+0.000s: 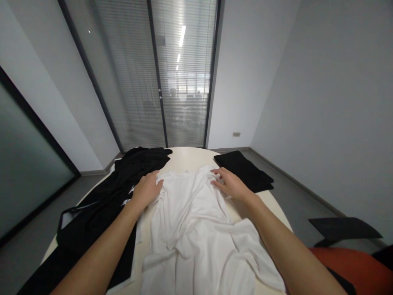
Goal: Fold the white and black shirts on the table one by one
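Note:
A white shirt-like garment (190, 229) lies creased and loosely spread down the middle of the round table, its lower part bunched in folds. At its far left corner rests my left hand (147, 188), thumb apart from the fingers, against the cloth. My right hand (230, 182) touches the far right corner with its fingers spread and slightly bent. Neither hand visibly grips the fabric, though the left fingertips are partly hidden.
Black clothing (101, 209) with white marks is heaped along the left of the pale table (190, 155). A folded black garment (244, 170) lies at the right edge. A chair with an orange seat (350, 266) stands at the lower right. Glass panels with blinds (184, 114) rise behind.

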`<state>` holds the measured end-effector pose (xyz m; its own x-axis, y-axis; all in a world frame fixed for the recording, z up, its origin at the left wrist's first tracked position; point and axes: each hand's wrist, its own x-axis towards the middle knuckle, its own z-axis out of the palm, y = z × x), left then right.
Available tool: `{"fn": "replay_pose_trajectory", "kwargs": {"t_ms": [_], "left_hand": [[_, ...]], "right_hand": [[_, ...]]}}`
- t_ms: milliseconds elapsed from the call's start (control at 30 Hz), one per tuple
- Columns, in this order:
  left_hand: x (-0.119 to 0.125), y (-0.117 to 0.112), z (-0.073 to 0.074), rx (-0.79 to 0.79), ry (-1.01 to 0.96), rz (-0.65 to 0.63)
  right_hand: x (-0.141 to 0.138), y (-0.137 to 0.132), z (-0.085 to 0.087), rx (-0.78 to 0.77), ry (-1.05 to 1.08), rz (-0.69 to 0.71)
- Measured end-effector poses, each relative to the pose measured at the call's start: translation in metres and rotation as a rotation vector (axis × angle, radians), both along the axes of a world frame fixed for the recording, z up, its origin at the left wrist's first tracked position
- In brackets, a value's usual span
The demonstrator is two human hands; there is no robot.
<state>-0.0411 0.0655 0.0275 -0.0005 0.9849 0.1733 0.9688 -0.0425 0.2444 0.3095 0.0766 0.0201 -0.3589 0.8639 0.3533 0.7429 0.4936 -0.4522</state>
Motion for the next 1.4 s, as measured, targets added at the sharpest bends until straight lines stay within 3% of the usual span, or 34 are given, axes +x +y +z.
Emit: {"fn": "replay_pose_trajectory", "kwargs": {"t_ms": [133,300,367,500,567,667,800,900,1000,1100,1233,1400], "left_hand": [[-0.011,0.007,-0.014,-0.105,0.008,0.046],[-0.011,0.011,-0.018,-0.153,-0.071,0.088],[-0.011,0.013,-0.020,-0.173,-0.092,0.064],[-0.011,0.013,-0.025,-0.161,-0.116,-0.053],[-0.010,0.013,-0.025,-0.153,-0.129,-0.089],[-0.007,0.014,-0.022,-0.091,-0.189,-0.130],[-0.004,0.016,-0.018,-0.001,-0.305,-0.188],[-0.003,0.016,-0.014,-0.002,-0.331,-0.227],[-0.001,0.013,-0.009,0.013,-0.395,-0.275],[0.003,0.009,-0.003,0.034,-0.459,-0.281],[0.006,0.004,0.002,-0.009,-0.369,-0.179],[0.006,-0.001,0.007,-0.093,-0.251,-0.228]], "right_hand": [[0.004,0.001,-0.005,-0.147,-0.110,0.182],[0.004,-0.007,0.003,-0.452,-0.108,0.129],[0.002,-0.008,0.004,-0.411,-0.085,0.042],[0.000,-0.001,-0.006,-0.170,-0.178,-0.308],[-0.001,0.004,-0.014,-0.172,-0.220,-0.415],[0.000,0.010,-0.024,-0.219,-0.200,-0.438],[-0.001,0.012,-0.025,-0.174,-0.075,-0.454],[-0.001,0.011,-0.019,-0.063,-0.008,-0.429],[-0.001,0.009,-0.014,0.067,0.064,-0.279],[-0.003,0.007,-0.013,-0.093,0.169,-0.135],[-0.007,0.007,-0.015,-0.225,0.304,-0.150],[-0.007,0.009,-0.016,-0.315,0.302,-0.085]]}}
